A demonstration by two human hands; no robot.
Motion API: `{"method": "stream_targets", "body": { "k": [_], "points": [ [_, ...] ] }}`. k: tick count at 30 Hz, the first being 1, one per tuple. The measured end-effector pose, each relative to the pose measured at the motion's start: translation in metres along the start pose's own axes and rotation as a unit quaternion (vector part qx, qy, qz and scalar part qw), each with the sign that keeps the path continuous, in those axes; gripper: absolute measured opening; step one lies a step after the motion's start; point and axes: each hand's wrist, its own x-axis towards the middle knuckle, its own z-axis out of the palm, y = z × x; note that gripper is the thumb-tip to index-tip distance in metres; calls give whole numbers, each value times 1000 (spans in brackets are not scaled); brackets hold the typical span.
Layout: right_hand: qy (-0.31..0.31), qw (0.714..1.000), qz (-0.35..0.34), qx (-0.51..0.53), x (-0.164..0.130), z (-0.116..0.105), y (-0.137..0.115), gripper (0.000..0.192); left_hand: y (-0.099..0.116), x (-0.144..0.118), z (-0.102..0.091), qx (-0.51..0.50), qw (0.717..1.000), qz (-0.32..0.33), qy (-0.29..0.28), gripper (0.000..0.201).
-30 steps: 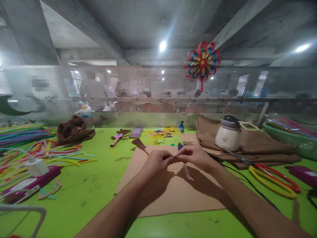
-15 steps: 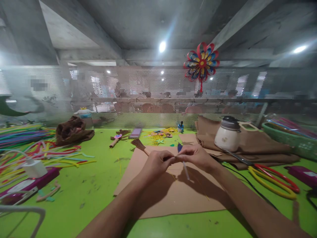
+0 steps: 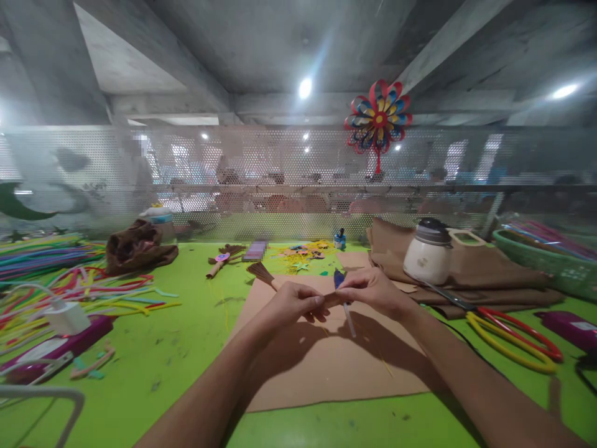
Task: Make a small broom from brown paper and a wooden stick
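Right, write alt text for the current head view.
A person's left hand and right hand pinch a small brown piece between them, above a brown sheet on a green table. Scissors and a jar are to the right, coloured strands to the left, with a perforated panel behind.

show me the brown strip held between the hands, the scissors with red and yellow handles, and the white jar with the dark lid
brown strip (image 3: 334, 300): head view, on its exposed middle
scissors (image 3: 462, 303): head view, on the dark part near the handles
white jar (image 3: 426, 261): head view, on its pale body
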Motion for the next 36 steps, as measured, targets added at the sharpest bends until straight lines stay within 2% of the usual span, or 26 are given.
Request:
{"method": "stream_targets", "body": {
  "k": [7, 10, 13, 15, 18, 21, 26, 32, 36],
  "points": [
    [7, 1000, 14, 16, 1, -1, 4, 22, 0, 4, 9, 130, 989, 8, 70, 25],
    [6, 998, 46, 44, 1, 0, 4, 29, 5, 1, 11, 208, 970, 44, 116, 23],
    [22, 997, 51, 56, 0, 1, 1, 32, 8, -1, 11, 276, 946, 92, 143, 25],
    [26, 998, 39, 50, 0, 0, -1, 32, 7, -1, 10, 274, 948, 93, 130, 26],
    [25, 999, 19, 31, 0, 0, -1, 31, 4, 0, 9, 222, 968, 61, 96, 25],
    [25, 999, 13, 21, 0, 2, 3, 29, 2, 1, 11, 184, 977, 53, 91, 28],
    [6, 999, 28, 46, 1, 10, 9, 24, 2, 2, 14, 195, 973, 60, 104, 35],
    [-19, 990, 32, 136, -1, 16, 1, 21, 5, 0, 16, 209, 970, 94, 76, 35],
    [8, 991, 51, 124, -1, 16, 2, 27, 6, -1, 18, 197, 972, 104, 69, 34]
  ]
}}
